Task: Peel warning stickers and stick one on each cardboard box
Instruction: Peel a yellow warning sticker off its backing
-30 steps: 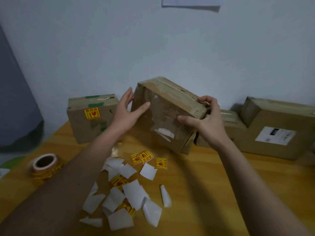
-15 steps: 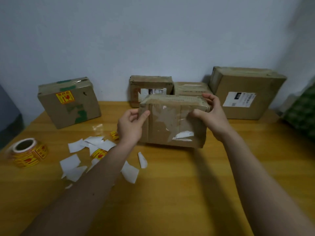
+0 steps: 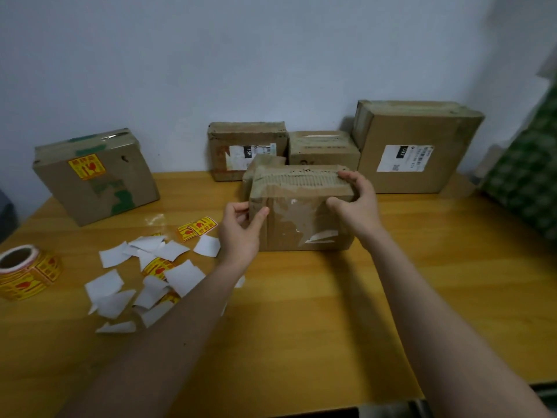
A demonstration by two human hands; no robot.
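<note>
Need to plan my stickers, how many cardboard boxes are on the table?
5: stickered box far left, labelled box, plain box, largest box along the wall, held box centre. None seems hidden.

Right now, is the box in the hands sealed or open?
Sealed. The box has its flaps flat under shiny tape, and both hands grip its sides.

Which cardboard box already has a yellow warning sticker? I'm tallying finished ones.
The box on the far left, standing apart from the others, shows a yellow sticker near its top; none of the others does.
</note>
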